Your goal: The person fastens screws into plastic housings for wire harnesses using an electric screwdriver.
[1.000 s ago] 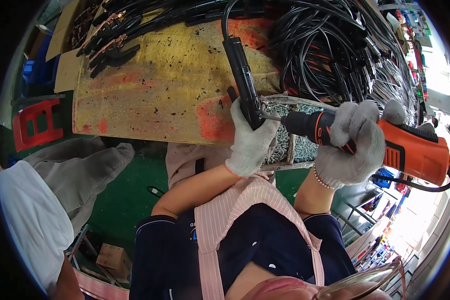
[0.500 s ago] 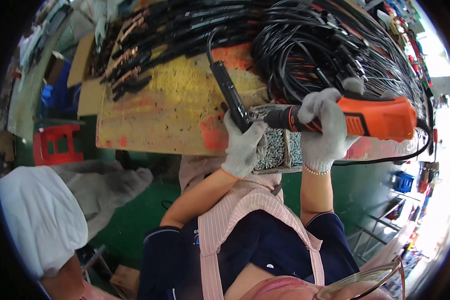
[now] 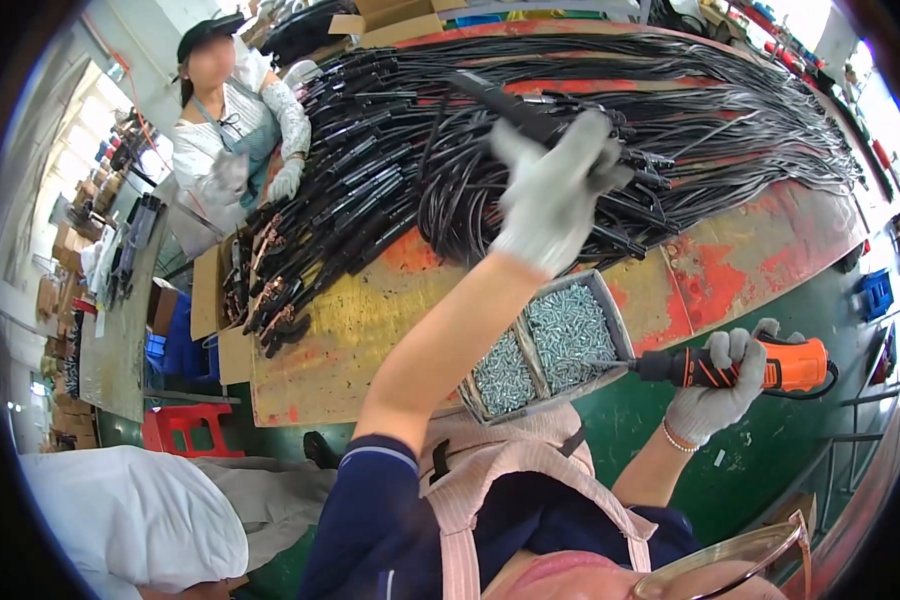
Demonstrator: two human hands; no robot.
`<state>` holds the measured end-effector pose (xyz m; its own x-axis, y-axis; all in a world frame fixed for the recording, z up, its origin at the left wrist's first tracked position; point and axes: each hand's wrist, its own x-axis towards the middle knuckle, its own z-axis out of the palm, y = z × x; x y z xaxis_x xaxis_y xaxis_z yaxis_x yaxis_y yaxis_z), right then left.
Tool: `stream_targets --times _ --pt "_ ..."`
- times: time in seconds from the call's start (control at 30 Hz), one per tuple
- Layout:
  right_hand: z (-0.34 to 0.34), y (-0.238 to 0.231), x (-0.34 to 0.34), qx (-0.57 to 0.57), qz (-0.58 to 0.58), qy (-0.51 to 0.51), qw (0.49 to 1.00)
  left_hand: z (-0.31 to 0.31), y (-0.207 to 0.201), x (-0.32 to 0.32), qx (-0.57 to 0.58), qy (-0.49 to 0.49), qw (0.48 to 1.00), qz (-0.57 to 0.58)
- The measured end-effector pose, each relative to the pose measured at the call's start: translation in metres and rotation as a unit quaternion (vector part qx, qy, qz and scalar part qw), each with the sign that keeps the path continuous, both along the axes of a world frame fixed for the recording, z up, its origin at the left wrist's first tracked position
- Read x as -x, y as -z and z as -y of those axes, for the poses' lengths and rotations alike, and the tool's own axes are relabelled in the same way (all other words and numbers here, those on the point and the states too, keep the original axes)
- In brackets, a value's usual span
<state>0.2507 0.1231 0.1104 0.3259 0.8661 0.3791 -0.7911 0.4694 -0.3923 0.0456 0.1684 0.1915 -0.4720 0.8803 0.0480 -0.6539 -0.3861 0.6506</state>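
Note:
My left hand [image 3: 555, 195], in a grey-white glove, reaches over the heap of black cables [image 3: 460, 205]. Between its thumb and fingers is a black rod-like handle [image 3: 500, 103], blurred by motion and pointing to the far left. My right hand [image 3: 718, 390], also gloved, is wrapped round an orange and black electric screwdriver [image 3: 795, 365] at the table's near right. The driver lies level, its bit reaching left over a two-part box of small silvery screws [image 3: 570, 330]. That box sits at the table's near edge, in front of my body.
Many black handles [image 3: 370, 190] lie in rows, some with copper-coloured ends [image 3: 270, 300]. Long cables [image 3: 690, 75] run to the far right. Across the table at far left stands a person in a cap [image 3: 232, 130]. Another person's white garment [image 3: 140, 520] and a red stool [image 3: 185, 430] are at left.
My left hand has moved away from the screw box, forward over the cables, with the black handle. My right hand has drawn the screwdriver back towards the near right. The view has shifted.

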Motion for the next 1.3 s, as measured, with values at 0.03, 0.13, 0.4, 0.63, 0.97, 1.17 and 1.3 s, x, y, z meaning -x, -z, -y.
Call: stream_targets --times 0.03,0.13,0.4,0.63,0.97,1.17,1.3 --pt "0.001 0.000 -0.002 -0.005 -0.006 -0.011 1.000 -0.033 0.005 0.000 -0.014 0.008 0.999 -0.039" --pt "0.003 0.005 -0.010 0.063 0.040 0.026 0.997 -0.087 0.016 0.006 0.011 0.128 0.978 -0.167" --pt "-0.009 0.021 0.032 0.259 0.373 0.015 0.891 -0.020 0.082 0.012 0.020 0.086 0.895 -0.437" --pt "-0.021 0.059 0.098 0.171 0.624 -0.276 0.710 0.145 0.152 0.114 0.168 -0.123 0.838 -0.504" --pt "-0.029 0.079 0.089 -0.046 0.853 0.103 0.510 0.302 0.190 0.204 0.507 -0.278 0.621 -0.529" --pt "-0.028 0.043 0.129 -0.287 0.775 0.172 0.536 0.290 0.190 0.249 0.596 -0.209 0.367 -0.683" --pt "-0.008 0.008 0.203 -0.430 0.743 0.058 0.509 0.281 0.177 0.263 0.681 -0.104 0.301 -0.659"
